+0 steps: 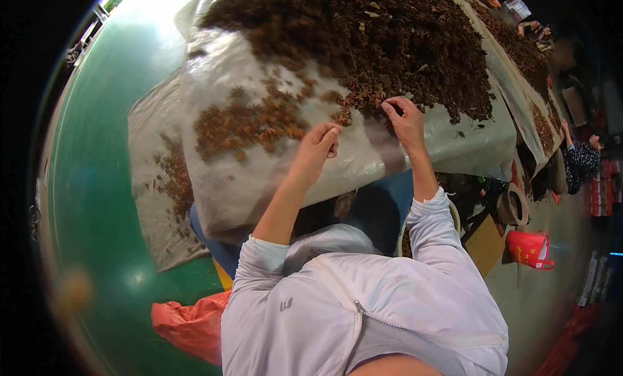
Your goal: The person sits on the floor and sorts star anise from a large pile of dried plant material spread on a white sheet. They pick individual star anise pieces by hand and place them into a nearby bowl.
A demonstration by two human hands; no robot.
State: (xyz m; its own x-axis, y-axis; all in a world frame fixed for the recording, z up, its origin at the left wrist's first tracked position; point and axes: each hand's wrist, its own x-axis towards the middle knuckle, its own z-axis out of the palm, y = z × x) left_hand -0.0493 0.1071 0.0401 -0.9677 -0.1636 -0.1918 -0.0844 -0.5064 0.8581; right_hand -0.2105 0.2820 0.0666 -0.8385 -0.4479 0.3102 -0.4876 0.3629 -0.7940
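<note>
A big heap of dried star anise (pixel 413 49) covers the far part of a pale plastic sheet (pixel 340 176) in front of me. My left hand (pixel 319 144) is over the sheet with its fingers curled and thumb against the index finger, close to a few star anise pods (pixel 342 117). Whether it pinches one of them I cannot tell. At the near edge of the heap, my right hand (pixel 405 120) has thumb and forefinger brought together beside the pods; any small piece between the tips is hidden. A smaller, lighter-brown spread of star anise (pixel 253 120) lies left of my left hand.
More pods lie on a second sheet (pixel 160 220) lower left. An orange-red plastic sack (pixel 190 322) sits on the green floor (pixel 102 181). To the right are a red bag (pixel 528 249), another covered heap (pixel 516 40) and a seated person (pixel 581 161). A pale container rim (pixel 456 215) shows by my right sleeve.
</note>
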